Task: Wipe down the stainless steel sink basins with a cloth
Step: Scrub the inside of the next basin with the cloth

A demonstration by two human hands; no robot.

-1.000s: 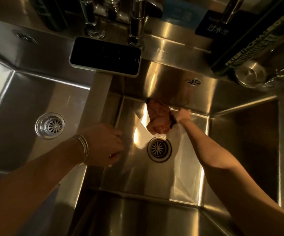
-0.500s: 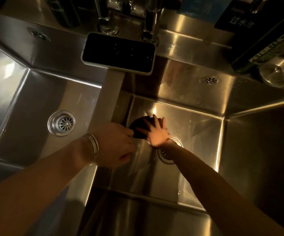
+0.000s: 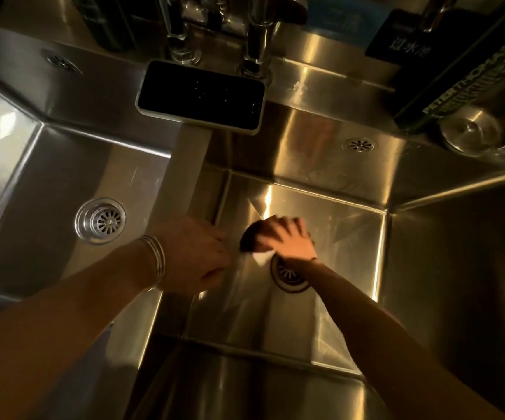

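Pressing a cloth (image 3: 252,241) flat against the floor of the right basin (image 3: 348,237).
The right hand (image 3: 292,242) lies on top of the dark, bunched cloth with its fingers spread; the cloth sits on the basin floor just beside the drain (image 3: 290,278), with a pale corner poking out under the hand. The left hand (image 3: 190,253), bangles (image 3: 156,262) at the wrist, curls its fingers over the divider (image 3: 184,177) between the two basins. A phone (image 3: 201,95) lies on the back ledge.

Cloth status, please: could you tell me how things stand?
Right hand pressing cloth on right basin floor, by drain. Left hand resting on divider. Phone on ledge.
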